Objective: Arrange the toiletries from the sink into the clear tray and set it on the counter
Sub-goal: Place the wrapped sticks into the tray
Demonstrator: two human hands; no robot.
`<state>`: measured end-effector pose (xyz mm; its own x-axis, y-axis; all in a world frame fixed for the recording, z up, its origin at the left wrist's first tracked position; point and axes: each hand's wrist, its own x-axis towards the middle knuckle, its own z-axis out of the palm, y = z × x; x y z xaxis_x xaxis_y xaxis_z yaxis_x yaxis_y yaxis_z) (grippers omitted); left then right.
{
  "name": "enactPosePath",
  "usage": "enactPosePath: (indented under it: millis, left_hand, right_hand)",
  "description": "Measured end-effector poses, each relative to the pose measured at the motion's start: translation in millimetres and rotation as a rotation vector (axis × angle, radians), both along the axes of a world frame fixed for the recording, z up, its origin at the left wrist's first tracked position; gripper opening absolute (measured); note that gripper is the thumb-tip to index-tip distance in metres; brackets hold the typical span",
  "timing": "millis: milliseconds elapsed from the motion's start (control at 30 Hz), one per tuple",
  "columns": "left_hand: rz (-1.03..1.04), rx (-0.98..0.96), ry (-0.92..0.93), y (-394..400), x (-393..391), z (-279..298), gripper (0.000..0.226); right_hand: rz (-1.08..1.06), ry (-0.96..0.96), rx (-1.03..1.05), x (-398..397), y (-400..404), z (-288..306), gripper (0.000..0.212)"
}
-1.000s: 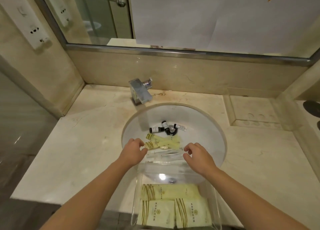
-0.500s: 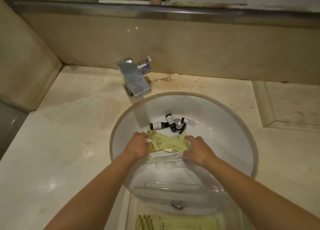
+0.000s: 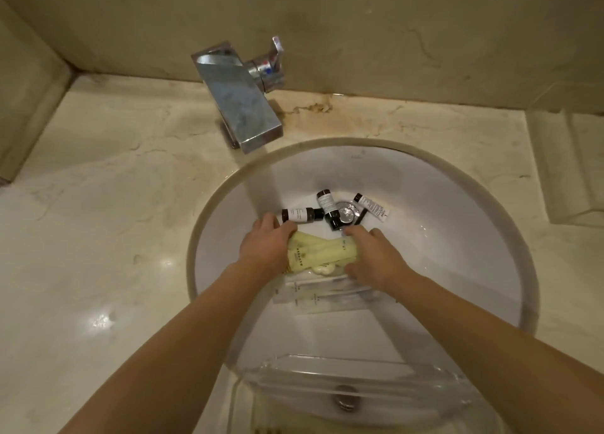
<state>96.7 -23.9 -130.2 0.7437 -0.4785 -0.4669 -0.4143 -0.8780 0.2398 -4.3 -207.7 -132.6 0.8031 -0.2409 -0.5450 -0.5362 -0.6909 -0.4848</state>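
Observation:
Both hands reach into the white sink (image 3: 457, 237). My left hand (image 3: 264, 245) and my right hand (image 3: 376, 260) grip the two ends of a bunch of pale yellow packets (image 3: 318, 252). Beneath them lie clear flat sachets (image 3: 322, 294). Behind the hands sit small dark-capped bottles (image 3: 299, 214) and a small tube (image 3: 372, 206) around the drain. The clear tray (image 3: 359, 388) rests over the sink's near rim at the bottom of the view.
A square chrome faucet (image 3: 240, 96) juts over the sink's back left. Beige marble counter (image 3: 98, 237) spreads to the left and right. A recessed soap ledge (image 3: 568, 168) sits at the far right. The wall rises right behind the faucet.
The view has dipped closer to the sink. Both hands went from hovering above the packets to closing on the yellow packets and pushing them together.

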Motion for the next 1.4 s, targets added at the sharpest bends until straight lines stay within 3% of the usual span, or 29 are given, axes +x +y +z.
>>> enactPosePath:
  millis: [200, 400, 733, 1133, 1400]
  left_hand:
    - [-0.025, -0.004, -0.071, 0.4, -0.3, 6.4, 0.031]
    - [0.005, -0.026, 0.019, 5.3, -3.6, 18.0, 0.040]
    - [0.552, -0.412, 0.458, 9.9, -4.7, 62.0, 0.032]
    - [0.802, -0.778, 0.842, 30.5, -51.9, 132.0, 0.021]
    - [0.752, -0.834, 0.824, 46.1, -80.4, 166.8, 0.028]
  right_hand:
    - [-0.096, -0.067, 0.100, 2.1, 1.3, 5.0, 0.052]
    - [-0.145, -0.058, 0.271, 0.2, 1.2, 12.9, 0.044]
    - [-0.268, -0.100, 0.463, -15.3, 0.6, 43.6, 0.042]
    - [-0.351, -0.259, 0.407, -55.8, 3.3, 112.3, 0.042]
    - [-0.344, -0.343, 0.326, -90.5, 18.7, 146.3, 0.039]
